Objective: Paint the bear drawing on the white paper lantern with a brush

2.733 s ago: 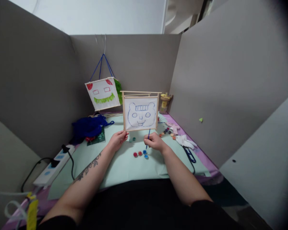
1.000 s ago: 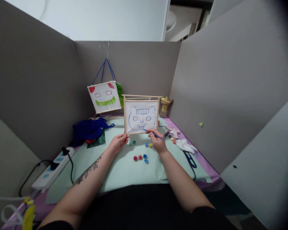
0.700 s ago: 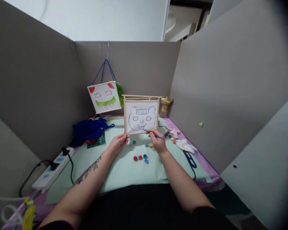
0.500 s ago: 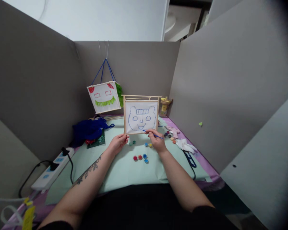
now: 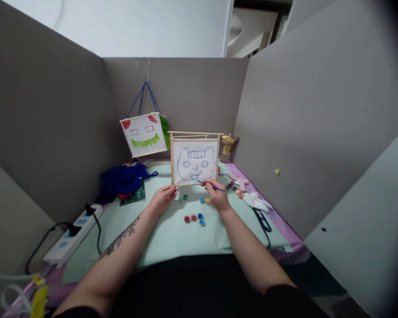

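With the left hand (image 5: pixel 165 197) pinching the frame's (image 5: pixel 172 163) lower left corner, brace it; with the right hand (image 5: pixel 218 197) pinching the brush (image 5: pixel 220 189), stroke lightly by the drawn mouth (image 5: pixel 194 176).

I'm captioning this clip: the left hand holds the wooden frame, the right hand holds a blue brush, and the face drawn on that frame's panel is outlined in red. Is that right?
Not quite: the drawn face is outlined in blue, not red, as the head view shows. The left hand does hold the wooden frame, and the right hand a blue brush.
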`<state>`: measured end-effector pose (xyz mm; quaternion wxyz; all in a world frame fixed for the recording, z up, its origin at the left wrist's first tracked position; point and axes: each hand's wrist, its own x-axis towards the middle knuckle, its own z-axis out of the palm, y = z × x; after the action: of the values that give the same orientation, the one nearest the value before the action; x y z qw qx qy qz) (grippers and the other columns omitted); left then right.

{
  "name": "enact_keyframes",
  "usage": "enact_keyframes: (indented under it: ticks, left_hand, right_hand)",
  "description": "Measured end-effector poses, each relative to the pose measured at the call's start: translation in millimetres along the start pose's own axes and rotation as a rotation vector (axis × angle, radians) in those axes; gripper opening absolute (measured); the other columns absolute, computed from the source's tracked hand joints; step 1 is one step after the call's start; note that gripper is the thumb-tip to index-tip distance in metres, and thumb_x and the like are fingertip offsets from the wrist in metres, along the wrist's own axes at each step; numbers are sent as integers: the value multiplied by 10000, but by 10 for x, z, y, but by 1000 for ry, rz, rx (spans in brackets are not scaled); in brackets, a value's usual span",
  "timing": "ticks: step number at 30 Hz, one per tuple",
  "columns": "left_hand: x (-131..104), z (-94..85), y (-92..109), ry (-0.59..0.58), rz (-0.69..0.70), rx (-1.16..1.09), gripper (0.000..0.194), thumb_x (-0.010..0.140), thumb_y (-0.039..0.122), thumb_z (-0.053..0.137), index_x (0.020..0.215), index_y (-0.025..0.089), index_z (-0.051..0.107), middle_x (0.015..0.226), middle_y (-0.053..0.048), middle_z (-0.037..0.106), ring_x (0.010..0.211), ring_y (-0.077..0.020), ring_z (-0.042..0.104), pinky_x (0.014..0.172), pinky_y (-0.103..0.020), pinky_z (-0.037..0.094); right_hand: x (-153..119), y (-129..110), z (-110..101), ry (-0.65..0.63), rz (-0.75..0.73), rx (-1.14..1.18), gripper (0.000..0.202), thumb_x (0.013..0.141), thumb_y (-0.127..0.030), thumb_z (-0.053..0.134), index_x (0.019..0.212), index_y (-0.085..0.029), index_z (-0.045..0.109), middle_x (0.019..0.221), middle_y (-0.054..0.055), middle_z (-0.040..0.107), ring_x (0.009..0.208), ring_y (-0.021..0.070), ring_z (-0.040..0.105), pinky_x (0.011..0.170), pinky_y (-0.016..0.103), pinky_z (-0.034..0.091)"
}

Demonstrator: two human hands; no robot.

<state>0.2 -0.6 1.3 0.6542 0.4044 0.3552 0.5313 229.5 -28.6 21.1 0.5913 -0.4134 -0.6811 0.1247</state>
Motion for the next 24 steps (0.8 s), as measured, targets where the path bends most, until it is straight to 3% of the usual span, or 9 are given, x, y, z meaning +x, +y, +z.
enact_keyframes:
  ticks: [18, 24]
  left_hand:
    - [-9, 2, 5, 7, -2, -1, 216, 656, 241, 747, 751, 68, 660, 733, -52, 629, 589, -61, 554, 576, -150, 469]
    - [-29, 19, 28, 0, -5, -4, 209, 658, 238, 745, 749, 70, 661, 733, -56, 626, 583, -61, 545, 566, -146, 469]
  right_hand:
    - [13, -32, -2, -7, 25, -27, 227, 830, -248, 446, 853, -194, 665, 769, 19, 695, 678, 155, 626, 651, 255, 482]
    - [4, 11, -3, 78, 28, 8, 220, 822, -240, 449, 817, -187, 663, 735, 24, 683, 709, 169, 632, 671, 270, 494]
